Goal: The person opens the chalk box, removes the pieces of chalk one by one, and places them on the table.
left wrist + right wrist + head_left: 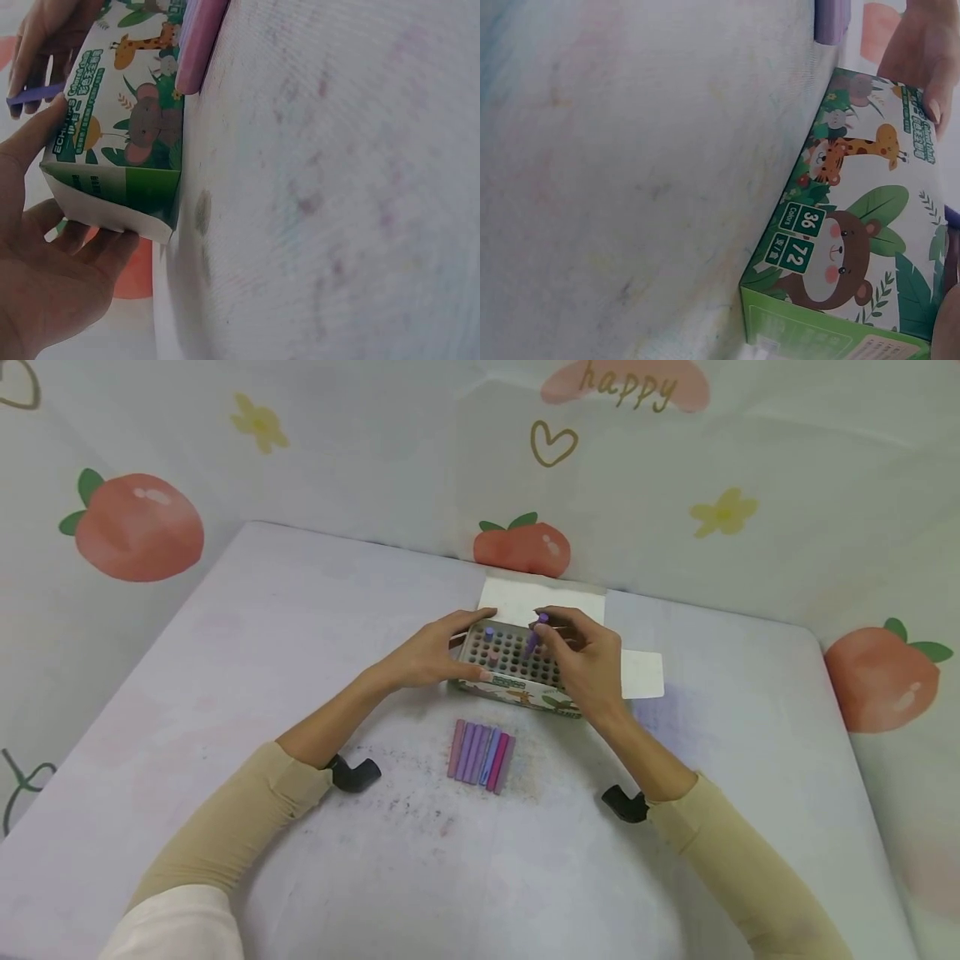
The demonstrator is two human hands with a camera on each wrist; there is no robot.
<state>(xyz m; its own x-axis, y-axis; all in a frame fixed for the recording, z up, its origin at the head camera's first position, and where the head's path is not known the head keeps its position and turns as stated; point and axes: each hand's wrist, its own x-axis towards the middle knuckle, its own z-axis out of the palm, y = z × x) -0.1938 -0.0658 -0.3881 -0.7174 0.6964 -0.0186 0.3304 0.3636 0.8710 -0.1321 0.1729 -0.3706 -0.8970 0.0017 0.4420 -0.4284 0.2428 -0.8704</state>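
Observation:
My left hand (420, 653) holds the left end of a printed chalk box (517, 695), thumb along the front edge and fingers behind. Cartoon animals cover the box front in both wrist views. Over the box's insert of round holes, my right hand (591, 662) pinches a purple chalk stick (535, 637), tilted, its lower end at the holes. A blue-violet chalk (489, 632) and a pink chalk (492, 656) stand in holes on the left side. In front of the box, several pink, purple, blue and magenta chalk sticks (478, 756) lie side by side on the table.
The box's white lid flap (547, 602) is folded back behind it, and a side flap (642, 674) sticks out right. Chalk smudges mark the pale table (360, 877). A printed curtain (375, 452) hangs behind. Black curved pieces (356, 774) sit at both wrists.

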